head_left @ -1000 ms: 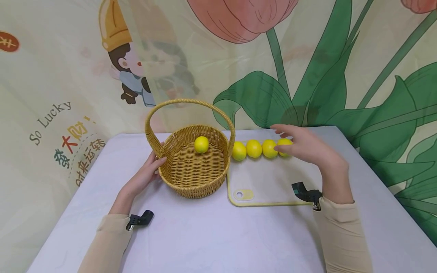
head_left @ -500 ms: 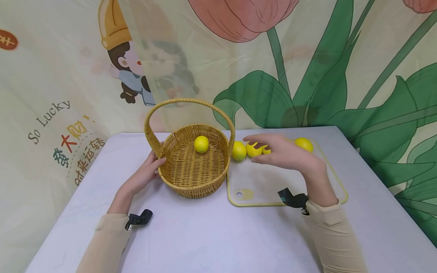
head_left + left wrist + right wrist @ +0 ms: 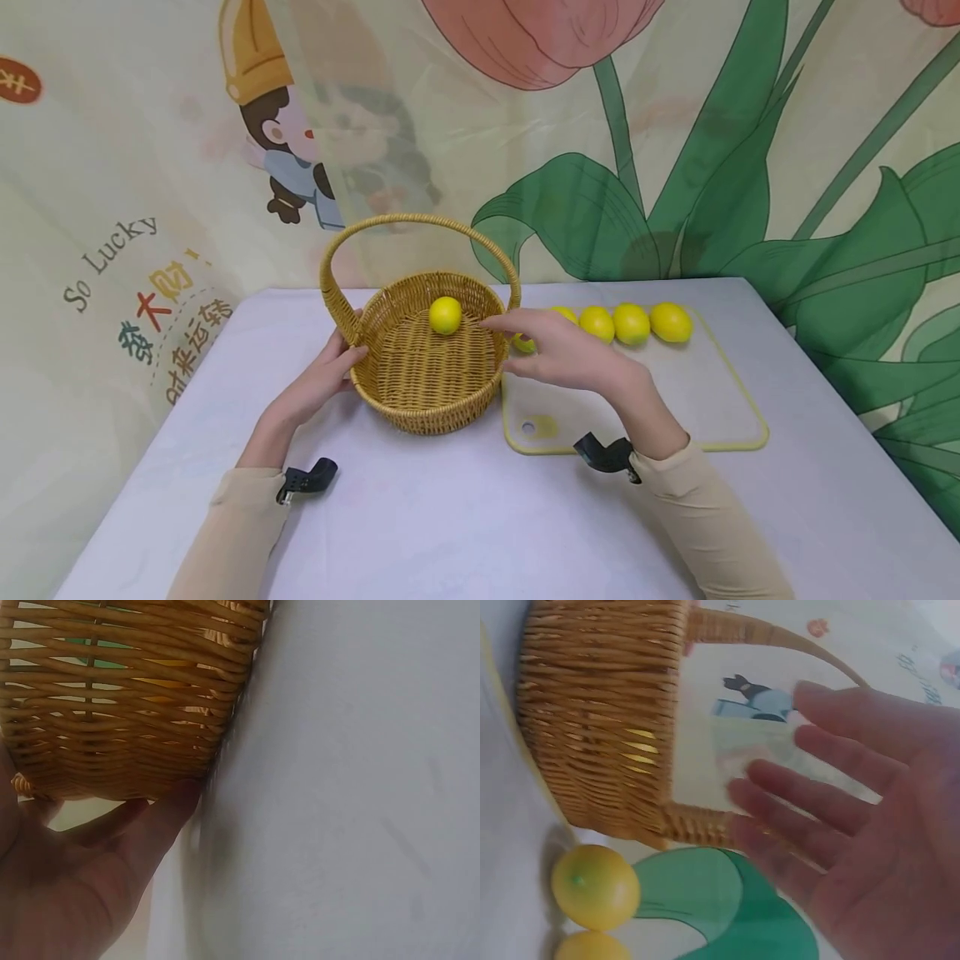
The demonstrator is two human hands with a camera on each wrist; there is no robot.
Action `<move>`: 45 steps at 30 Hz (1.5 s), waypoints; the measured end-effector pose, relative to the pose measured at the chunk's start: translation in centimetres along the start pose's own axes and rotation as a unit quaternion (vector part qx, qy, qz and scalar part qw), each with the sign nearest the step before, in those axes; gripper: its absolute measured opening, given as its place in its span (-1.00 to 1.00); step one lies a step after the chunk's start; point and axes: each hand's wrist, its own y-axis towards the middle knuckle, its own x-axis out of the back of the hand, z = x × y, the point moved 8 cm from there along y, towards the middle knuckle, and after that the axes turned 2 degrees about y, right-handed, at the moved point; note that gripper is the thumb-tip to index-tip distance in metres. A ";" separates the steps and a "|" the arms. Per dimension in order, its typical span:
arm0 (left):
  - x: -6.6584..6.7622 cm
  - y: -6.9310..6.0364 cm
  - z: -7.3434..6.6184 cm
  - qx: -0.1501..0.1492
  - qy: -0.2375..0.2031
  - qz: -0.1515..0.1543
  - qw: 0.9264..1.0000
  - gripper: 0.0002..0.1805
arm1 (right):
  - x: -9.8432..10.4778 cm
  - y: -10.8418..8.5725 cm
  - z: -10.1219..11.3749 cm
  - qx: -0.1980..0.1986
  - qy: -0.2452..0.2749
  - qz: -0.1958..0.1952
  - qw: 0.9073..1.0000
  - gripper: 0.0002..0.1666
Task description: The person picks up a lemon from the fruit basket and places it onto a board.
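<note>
A woven wicker basket with a tall arched handle stands upright on the table, one lemon inside it. My left hand rests against the basket's left side, thumb at the rim; the left wrist view shows its fairly straight fingers touching the outer weave. Over the basket's right rim hovers my right hand, empty, its fingers spread and slightly bent. The right wrist view shows a gap between those fingers and the weave. Several lemons lie in a row behind that hand, which partly covers the leftmost ones.
A white cutting board with a yellow-green edge lies right of the basket, under the row of lemons. The white table stretches forward of both. Behind the table hangs a printed cloth with tulips and a cartoon figure.
My right hand has moved left along the lemon row, from the far right lemons to the basket's right rim, uncovering the right-hand lemons. My left hand and the basket stay in place.
</note>
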 end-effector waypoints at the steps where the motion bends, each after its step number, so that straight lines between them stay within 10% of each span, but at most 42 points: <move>1: 0.0 0.0 -0.1 -0.001 0.001 0.000 1.000 -0.25 | -0.2 0.2 0.1 0.006 -0.001 -0.005 1.000 -0.37; 45: 0.0 0.1 0.2 0.008 -0.004 -0.003 1.000 -0.24 | -7.0 9.2 -2.4 -0.064 -0.004 -0.003 0.998 -0.16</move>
